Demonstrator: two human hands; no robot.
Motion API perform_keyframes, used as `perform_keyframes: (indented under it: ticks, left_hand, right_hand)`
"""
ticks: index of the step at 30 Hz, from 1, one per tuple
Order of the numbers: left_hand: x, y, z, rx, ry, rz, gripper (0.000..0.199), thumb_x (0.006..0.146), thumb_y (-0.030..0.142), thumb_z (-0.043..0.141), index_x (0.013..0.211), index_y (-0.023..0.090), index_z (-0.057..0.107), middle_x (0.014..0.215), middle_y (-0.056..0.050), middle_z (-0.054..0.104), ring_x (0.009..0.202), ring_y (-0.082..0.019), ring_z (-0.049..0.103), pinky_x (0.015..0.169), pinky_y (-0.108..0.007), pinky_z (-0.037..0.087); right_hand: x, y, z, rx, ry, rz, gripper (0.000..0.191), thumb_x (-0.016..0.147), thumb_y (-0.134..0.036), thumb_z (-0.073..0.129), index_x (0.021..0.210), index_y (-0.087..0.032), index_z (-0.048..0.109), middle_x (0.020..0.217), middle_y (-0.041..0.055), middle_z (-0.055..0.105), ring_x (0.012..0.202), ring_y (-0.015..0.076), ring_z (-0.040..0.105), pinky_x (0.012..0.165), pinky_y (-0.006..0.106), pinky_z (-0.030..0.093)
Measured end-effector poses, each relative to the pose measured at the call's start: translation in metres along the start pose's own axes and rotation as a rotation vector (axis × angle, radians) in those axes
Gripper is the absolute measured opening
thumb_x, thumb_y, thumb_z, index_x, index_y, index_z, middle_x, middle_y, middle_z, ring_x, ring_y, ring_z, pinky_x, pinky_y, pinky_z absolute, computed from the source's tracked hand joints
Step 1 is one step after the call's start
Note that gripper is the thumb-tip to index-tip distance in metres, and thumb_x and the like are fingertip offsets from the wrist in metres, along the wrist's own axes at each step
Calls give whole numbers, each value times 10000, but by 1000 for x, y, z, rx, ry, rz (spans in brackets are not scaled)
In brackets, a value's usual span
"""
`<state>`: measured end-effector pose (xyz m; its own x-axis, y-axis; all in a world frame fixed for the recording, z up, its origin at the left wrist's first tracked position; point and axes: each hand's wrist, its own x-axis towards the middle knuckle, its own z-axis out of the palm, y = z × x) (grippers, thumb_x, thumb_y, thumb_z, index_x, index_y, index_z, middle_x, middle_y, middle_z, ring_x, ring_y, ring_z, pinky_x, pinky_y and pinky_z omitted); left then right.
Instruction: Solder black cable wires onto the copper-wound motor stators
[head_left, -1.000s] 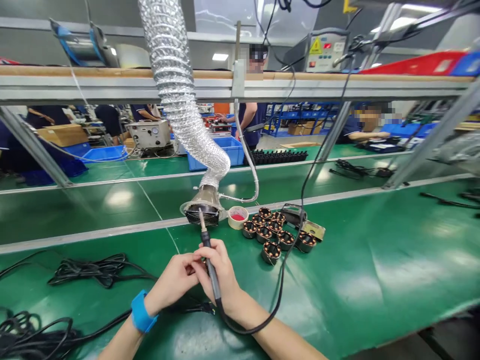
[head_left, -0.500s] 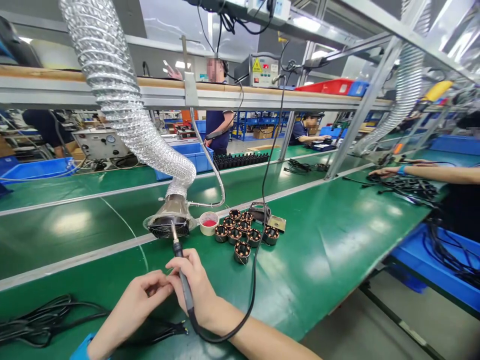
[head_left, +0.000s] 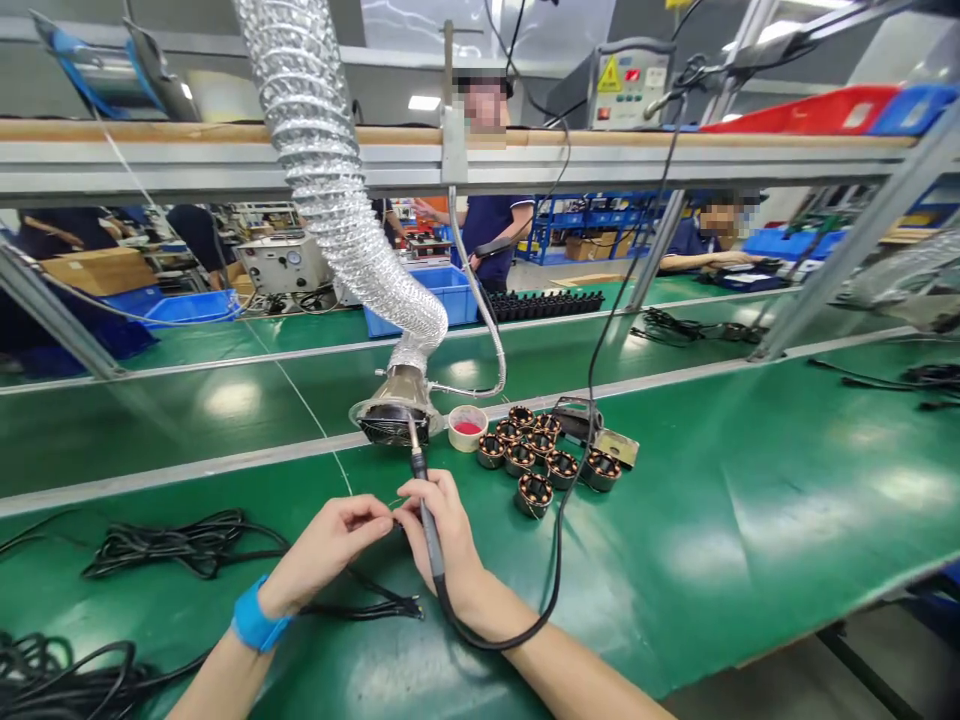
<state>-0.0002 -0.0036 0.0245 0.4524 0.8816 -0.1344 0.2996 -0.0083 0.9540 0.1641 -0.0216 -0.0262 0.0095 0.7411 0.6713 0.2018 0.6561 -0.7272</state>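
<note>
Your right hand [head_left: 454,560], lower centre: fingers closed around the iron [head_left: 430,535], which points up the frame, tip at the mouth of the hood [head_left: 406,384]. Your left hand [head_left: 322,548], beside it to the left: thumb and forefinger drawn together; whether they pinch anything cannot be told. Blue band [head_left: 259,618], on your left wrist. Cable ends [head_left: 390,606], below your hands, on the bench [head_left: 675,560]. Coils [head_left: 534,495], clustered right of centre. Tape roll [head_left: 467,430], between hood and coils.
</note>
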Motion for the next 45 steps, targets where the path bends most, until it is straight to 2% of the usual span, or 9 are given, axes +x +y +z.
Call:
perform_keyframes:
  ticks: [9, 12, 15, 18, 22, 28, 37, 45]
  left_hand:
    - [10, -11, 9, -161, 270, -27, 270, 720, 392, 693, 689, 128, 644, 588, 34, 451, 511, -70, 259, 465, -220, 173]
    - [14, -18, 12, -236, 354, -114, 268, 684, 391, 691, 697, 133, 624, 520, 70, 364, 461, -55, 216, 436, -215, 133]
    - [17, -25, 14, -320, 403, -184, 257, 661, 385, 676, 705, 146, 592, 492, 101, 286, 428, -43, 175, 415, -205, 91]
    - [17, -27, 16, -377, 388, -214, 238, 655, 369, 659, 686, 163, 544, 506, 110, 270, 413, -30, 158, 404, -192, 77]
    - [16, -26, 17, -381, 364, -246, 209, 650, 335, 638, 671, 175, 506, 519, 111, 265, 405, -22, 149, 400, -186, 60]
    - [16, -26, 16, -396, 361, -248, 200, 658, 323, 626, 673, 180, 488, 526, 110, 257, 412, -22, 140, 401, -187, 53]
    - [18, -30, 14, -428, 350, -252, 208, 649, 326, 634, 677, 176, 492, 530, 105, 279, 402, -13, 147, 395, -187, 49]
    - [20, -32, 14, -432, 347, -244, 204, 650, 332, 624, 695, 170, 507, 530, 104, 295, 399, -11, 154, 393, -192, 45]
  right_hand:
    - [4, 1, -3, -68, 29, 24, 257, 936, -103, 515, 1140, -237, 596, 1057, 49, 479, 788, 126, 619, 754, 260, 546]
    - [10, 1, -12, -128, 57, -10, 241, 974, -162, 507, 1173, -235, 622, 1002, 55, 571, 853, 162, 627, 788, 284, 538]
    - [13, -1, -21, -138, 78, -3, 218, 998, -233, 502, 1166, -216, 640, 896, 41, 649, 776, 168, 646, 776, 302, 546]
    - [12, -2, -29, -151, 96, 34, 235, 1002, -283, 463, 1003, -202, 684, 761, 26, 662, 697, 180, 656, 728, 315, 549]
    - [7, 0, -33, -93, 34, 47, 295, 991, -296, 435, 858, -207, 683, 666, 13, 642, 640, 182, 654, 656, 307, 525]
    - [6, 1, -31, -69, -32, 51, 295, 987, -295, 441, 845, -208, 685, 611, -5, 614, 591, 171, 630, 647, 300, 511]
    - [7, 0, -26, -35, -65, 94, 288, 978, -293, 456, 838, -198, 689, 570, -18, 580, 551, 153, 594, 622, 275, 490]
    - [4, 6, -25, 46, -36, 177, 277, 987, -310, 480, 868, -183, 694, 533, -31, 526, 496, 129, 523, 528, 239, 418]
